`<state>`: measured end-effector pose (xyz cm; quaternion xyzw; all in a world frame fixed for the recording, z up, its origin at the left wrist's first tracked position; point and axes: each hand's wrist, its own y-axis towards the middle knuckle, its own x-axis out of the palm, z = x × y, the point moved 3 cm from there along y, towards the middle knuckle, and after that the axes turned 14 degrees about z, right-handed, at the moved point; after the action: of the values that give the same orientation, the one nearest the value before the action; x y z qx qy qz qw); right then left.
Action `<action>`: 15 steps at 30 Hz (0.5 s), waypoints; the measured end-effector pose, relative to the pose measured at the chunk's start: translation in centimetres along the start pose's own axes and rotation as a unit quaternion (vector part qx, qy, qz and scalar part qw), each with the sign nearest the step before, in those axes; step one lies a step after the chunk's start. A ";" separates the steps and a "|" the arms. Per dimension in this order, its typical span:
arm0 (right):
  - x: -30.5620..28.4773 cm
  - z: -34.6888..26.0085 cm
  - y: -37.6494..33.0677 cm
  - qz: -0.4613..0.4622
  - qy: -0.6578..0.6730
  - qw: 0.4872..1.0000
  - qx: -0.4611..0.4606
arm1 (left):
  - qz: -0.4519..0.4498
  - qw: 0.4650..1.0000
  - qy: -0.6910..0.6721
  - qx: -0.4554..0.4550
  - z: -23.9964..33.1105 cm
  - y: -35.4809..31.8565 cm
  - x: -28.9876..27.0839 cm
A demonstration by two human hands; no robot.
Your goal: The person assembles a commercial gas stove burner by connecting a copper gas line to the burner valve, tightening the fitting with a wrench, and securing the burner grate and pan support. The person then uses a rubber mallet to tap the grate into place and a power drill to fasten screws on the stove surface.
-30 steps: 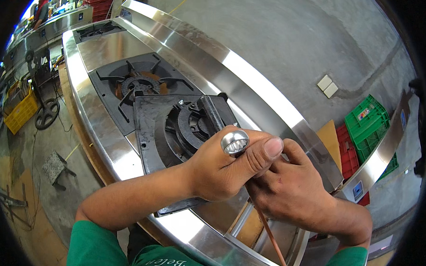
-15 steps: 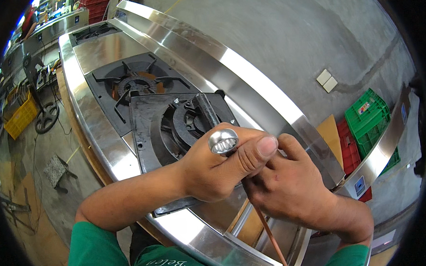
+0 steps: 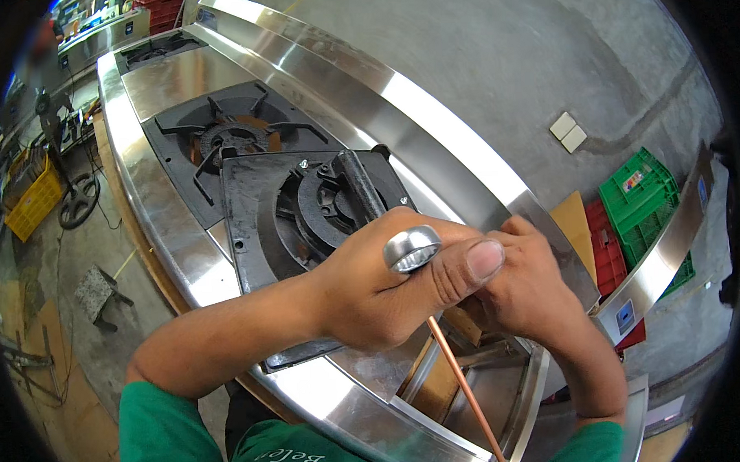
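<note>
My left hand (image 3: 380, 292) is closed around a wrench, its silver ring end (image 3: 398, 248) sticking up beside the thumb. Pressed close to it, my right hand (image 3: 523, 283) has curled fingers, and what they grip is hidden behind the left thumb and knuckles. A thin copper tube (image 3: 465, 384) runs from below the hands toward the lower right. Just beyond the left hand, a black cast-iron burner plate (image 3: 260, 235) lies tilted on the steel stove top, with a thick black burner pipe (image 3: 359, 186) on it.
The long stainless stove (image 3: 169, 79) carries another black burner grate (image 3: 240, 134) farther off. Below my hands is an opening with steel rails (image 3: 428, 363). Green crates (image 3: 637, 189) and a red crate (image 3: 605, 247) stand at right. A yellow crate (image 3: 35, 198) sits on the left floor.
My left hand and the wrench have shifted slightly right, the ring end turning a little. The right hand's wrist has swung round and its fingers moved up. More of the copper tube shows.
</note>
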<state>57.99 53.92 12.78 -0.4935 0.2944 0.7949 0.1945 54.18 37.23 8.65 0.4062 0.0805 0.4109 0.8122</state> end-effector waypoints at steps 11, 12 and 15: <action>10.8 -1.6 -7.1 0.164 0.308 0.902 0.254 | -0.012 0.999 -0.040 0.008 -0.4 -0.1 0.1; 10.8 -1.3 -7.2 0.156 0.308 0.904 0.250 | -0.003 0.999 -0.046 0.011 -0.6 -0.2 0.3; 9.7 0.1 -7.2 0.118 0.269 0.929 0.224 | 0.006 0.999 -0.050 0.018 -0.5 0.0 0.3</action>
<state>58.02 59.56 2.08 -0.5938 0.5624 0.5631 0.1181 54.16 37.77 8.43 0.4409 0.0447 0.3933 0.8055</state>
